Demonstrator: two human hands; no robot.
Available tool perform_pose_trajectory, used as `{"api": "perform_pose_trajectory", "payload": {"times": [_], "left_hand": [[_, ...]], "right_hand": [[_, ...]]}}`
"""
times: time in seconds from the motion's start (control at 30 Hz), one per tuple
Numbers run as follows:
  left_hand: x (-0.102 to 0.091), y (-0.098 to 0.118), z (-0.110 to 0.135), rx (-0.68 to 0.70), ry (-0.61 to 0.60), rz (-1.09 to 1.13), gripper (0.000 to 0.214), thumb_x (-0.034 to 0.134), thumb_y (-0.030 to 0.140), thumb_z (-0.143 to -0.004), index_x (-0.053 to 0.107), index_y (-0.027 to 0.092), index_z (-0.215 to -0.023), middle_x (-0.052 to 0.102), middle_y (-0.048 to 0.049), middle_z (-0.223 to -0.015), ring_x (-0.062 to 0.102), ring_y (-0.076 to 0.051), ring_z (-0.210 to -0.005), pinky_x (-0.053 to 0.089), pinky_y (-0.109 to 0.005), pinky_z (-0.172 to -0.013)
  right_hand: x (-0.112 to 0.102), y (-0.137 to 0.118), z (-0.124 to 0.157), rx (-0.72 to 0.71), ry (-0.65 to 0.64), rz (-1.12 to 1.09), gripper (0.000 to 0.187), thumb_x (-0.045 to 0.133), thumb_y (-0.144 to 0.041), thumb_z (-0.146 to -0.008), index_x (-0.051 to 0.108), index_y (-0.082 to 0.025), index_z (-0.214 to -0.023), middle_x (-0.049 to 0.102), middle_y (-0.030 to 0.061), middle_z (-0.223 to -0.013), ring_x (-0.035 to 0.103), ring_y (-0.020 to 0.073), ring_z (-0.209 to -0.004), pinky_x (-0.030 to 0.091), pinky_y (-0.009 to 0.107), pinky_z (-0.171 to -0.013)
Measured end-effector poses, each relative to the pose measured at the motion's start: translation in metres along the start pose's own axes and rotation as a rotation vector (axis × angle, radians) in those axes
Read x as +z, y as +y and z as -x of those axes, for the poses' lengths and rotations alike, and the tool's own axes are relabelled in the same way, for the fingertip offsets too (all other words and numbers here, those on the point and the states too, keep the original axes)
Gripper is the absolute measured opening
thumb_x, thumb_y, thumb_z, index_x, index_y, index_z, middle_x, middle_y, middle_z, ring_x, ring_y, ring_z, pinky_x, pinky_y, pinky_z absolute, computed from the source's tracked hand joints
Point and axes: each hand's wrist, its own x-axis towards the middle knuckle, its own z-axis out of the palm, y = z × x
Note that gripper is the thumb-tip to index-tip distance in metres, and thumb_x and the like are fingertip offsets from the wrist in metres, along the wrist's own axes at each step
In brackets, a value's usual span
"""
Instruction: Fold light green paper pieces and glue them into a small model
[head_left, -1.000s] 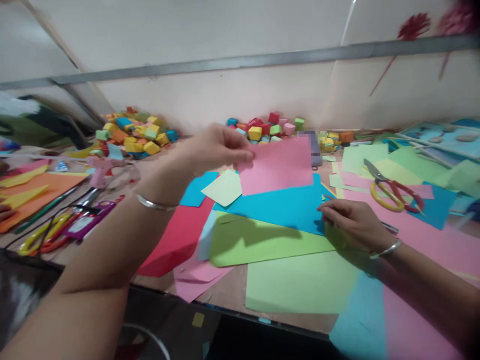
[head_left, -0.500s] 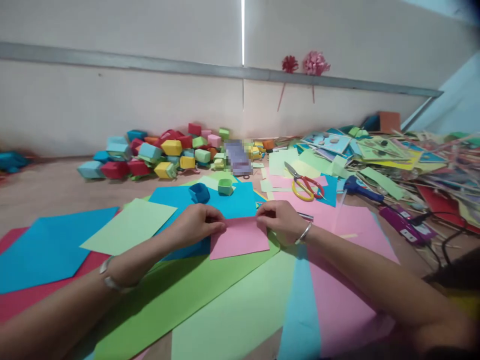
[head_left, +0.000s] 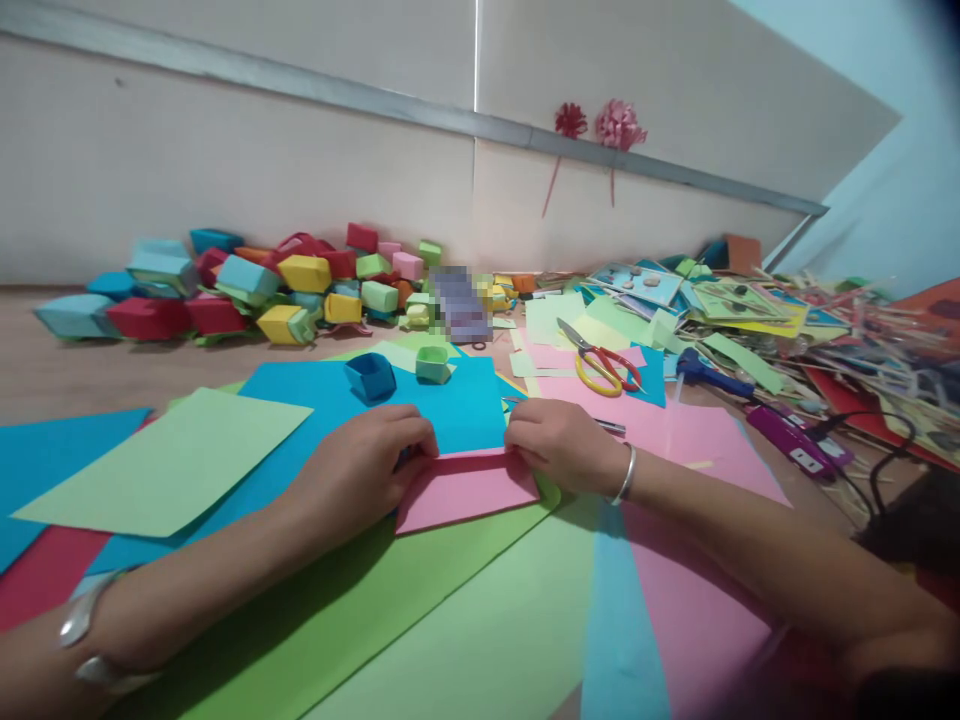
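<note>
A pink sheet of paper lies in front of me, its far edge raised in a narrow fold. My left hand pinches the left end of that folded edge. At the right end my right hand grips the same edge, fingers closed. Under the pink sheet are blue paper and green paper. Just beyond my hands, a small blue paper box and a light green paper box stand on the blue paper.
Many coloured paper boxes are heaped at the back left. Scissors, a blue glue gun and a purple power strip lie to the right. A pale green sheet is at left. Craft cards pile up behind.
The pink paper's far edge has been lifted into a fold, and my hands have shifted slightly along it. My view has turned and tilted a little.
</note>
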Motion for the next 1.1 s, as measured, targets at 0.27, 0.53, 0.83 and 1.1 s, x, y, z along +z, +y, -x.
{"api": "perform_pose_trajectory", "payload": {"times": [0.27,0.53,0.83,1.1], "left_hand": [[-0.009,0.018,0.002,0.145,-0.115,-0.331,0.021,0.050,0.006,-0.079,0.067,0.017,-0.072,0.065,-0.0065,-0.073,0.055,-0.019,-0.063,0.033,-0.029,-0.051],[-0.010,0.023,0.002,0.260,-0.155,-0.453,0.021,0.053,0.003,-0.079,0.068,0.017,-0.074,0.065,-0.0067,-0.073,0.054,-0.020,-0.063,0.030,-0.030,-0.052],[-0.008,0.020,0.002,0.323,-0.124,-0.460,0.019,0.053,0.005,-0.082,0.065,0.018,-0.075,0.062,-0.0048,-0.068,0.053,-0.019,-0.061,0.028,-0.031,-0.054],[0.004,0.010,0.008,0.353,-0.052,-0.444,0.020,0.056,0.006,-0.083,0.069,0.020,-0.081,0.064,-0.0045,-0.072,0.054,-0.020,-0.065,0.028,-0.033,-0.058]], "right_hand": [[-0.007,-0.007,0.001,-0.264,-0.007,0.249,0.029,0.043,-0.007,-0.098,0.060,-0.015,-0.076,0.058,0.0037,-0.072,0.043,0.0162,-0.068,0.027,0.029,-0.063],[-0.010,-0.006,-0.001,-0.284,-0.066,0.210,0.024,0.055,-0.013,-0.096,0.060,-0.017,-0.072,0.057,0.0010,-0.071,0.042,0.0161,-0.070,0.025,0.031,-0.063],[-0.011,-0.006,-0.001,-0.306,-0.123,0.246,0.024,0.050,-0.013,-0.098,0.060,-0.017,-0.076,0.058,0.0015,-0.075,0.041,0.0156,-0.068,0.022,0.031,-0.061],[-0.012,-0.006,-0.003,-0.392,-0.102,0.243,0.031,0.043,-0.011,-0.100,0.059,-0.015,-0.074,0.059,0.0023,-0.074,0.040,0.0148,-0.066,0.024,0.030,-0.062]]}}
